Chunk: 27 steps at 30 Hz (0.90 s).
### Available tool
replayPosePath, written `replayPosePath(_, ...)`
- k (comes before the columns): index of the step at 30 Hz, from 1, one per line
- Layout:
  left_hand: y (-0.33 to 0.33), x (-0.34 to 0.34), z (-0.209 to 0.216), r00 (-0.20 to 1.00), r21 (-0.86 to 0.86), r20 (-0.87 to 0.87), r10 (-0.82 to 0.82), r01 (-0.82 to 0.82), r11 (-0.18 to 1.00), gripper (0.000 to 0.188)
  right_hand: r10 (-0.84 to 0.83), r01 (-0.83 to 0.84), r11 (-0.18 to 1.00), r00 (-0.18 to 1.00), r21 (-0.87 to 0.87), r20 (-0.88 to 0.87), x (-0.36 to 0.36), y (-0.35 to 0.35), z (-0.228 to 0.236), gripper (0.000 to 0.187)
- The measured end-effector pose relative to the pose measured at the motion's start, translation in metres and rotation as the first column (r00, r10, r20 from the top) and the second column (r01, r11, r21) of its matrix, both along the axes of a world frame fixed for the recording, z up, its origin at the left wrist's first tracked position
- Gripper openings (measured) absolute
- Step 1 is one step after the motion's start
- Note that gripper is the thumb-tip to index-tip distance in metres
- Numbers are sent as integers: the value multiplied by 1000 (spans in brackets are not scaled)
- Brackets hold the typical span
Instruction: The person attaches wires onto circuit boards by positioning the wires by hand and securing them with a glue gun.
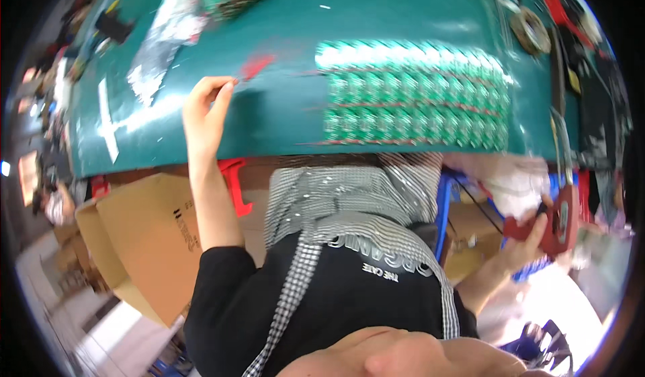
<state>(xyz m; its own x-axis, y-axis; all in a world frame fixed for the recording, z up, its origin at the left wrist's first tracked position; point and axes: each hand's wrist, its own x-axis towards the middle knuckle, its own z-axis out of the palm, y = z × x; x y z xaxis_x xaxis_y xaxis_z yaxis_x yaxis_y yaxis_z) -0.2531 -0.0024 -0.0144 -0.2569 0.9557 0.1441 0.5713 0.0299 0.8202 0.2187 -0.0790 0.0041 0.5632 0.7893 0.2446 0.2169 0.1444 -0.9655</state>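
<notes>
A green desk [282, 122] fills the far half of a cluttered workroom. On its right side lie rows of green circuit boards [416, 95]; to their left, a blurred tuft of red wires [257, 67]. The left hand [205, 112] is beside the wires, thumb and forefinger nearly together; whether they grip a strand is unclear. The right hand [529, 244], at the near right, curls around a red tool [563, 224]. A careless sweep of the left hand could scatter the loose wires; swinging the tool inward could knock the boards.
</notes>
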Motion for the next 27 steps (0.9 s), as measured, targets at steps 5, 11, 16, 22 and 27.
replayPosePath(5,3,122,24,894,217,-257,-368,424,879,14,158,-153,981,987,118,-32,-16,0,-9,39)
replayPosePath(11,16,200,-2,617,346,-541,-572,783,517,29,255,-253,967,961,31,-107,-25,-35,-16,51)
replayPosePath(16,20,224,-15,655,424,-553,-515,753,503,26,289,-315,939,940,-136,-182,-27,-63,-26,58)
replayPosePath(22,25,223,-15,542,282,-663,-517,820,498,21,269,-347,914,907,-212,-324,-25,-74,-26,63)
replayPosePath(27,24,218,-19,543,261,-635,-550,821,508,21,258,-365,903,882,-225,-393,-28,-80,-27,67)
